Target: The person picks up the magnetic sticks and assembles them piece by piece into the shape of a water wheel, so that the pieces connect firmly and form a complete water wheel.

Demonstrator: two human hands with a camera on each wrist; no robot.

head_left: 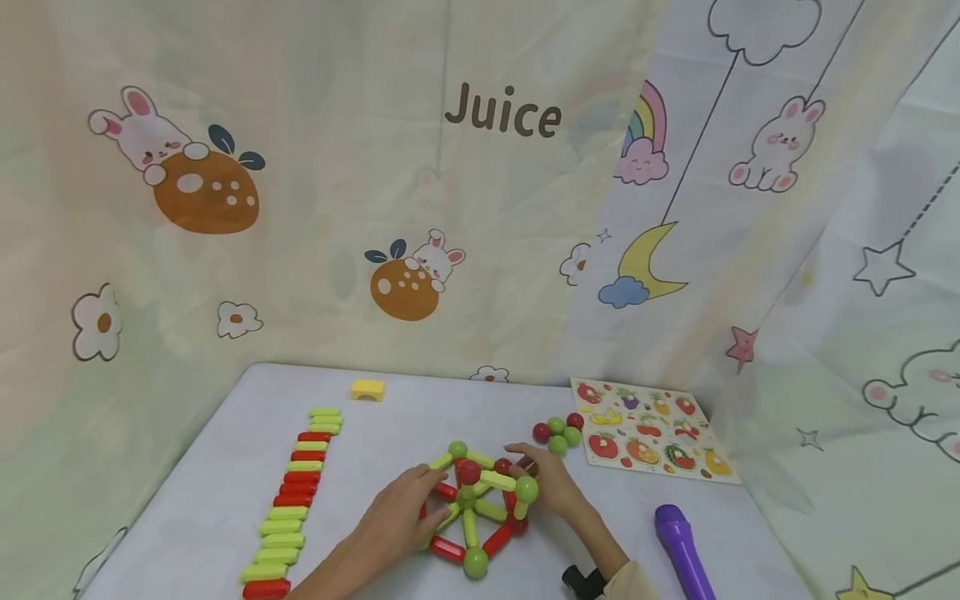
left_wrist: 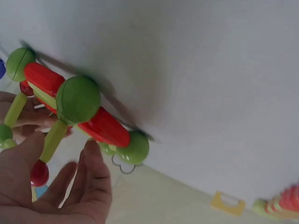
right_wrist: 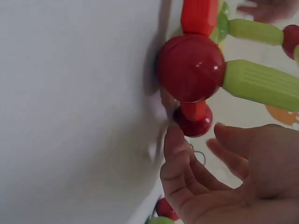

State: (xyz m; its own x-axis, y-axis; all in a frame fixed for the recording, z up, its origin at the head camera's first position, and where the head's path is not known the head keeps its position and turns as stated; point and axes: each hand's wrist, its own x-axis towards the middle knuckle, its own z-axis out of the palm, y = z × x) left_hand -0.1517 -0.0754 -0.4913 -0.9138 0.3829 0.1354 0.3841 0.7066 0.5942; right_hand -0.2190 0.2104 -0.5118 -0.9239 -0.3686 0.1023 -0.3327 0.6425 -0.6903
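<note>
On the table stands a ball-and-rod building toy, a wheel-like frame of red and green rods joined by balls, with a green hub ball (head_left: 467,498) and a raised red ball (head_left: 469,472). My left hand (head_left: 405,508) grips its left side, thumb at a green rod (left_wrist: 53,140) and a fingertip at a red rod (left_wrist: 105,127). At the far right side is my right hand (head_left: 551,483), fingers loosely bent and thumb apart. Its fingertips lie right at the edge of a red ball (right_wrist: 195,122). A larger red ball (right_wrist: 190,68) stands nearer the right wrist camera.
Loose red and green balls (head_left: 557,435) lie behind my right hand, beside a fruit picture board (head_left: 652,429). A row of red and green rods (head_left: 288,500) runs along the left. There are also a yellow arch block (head_left: 367,390) and a purple toy microphone (head_left: 684,550).
</note>
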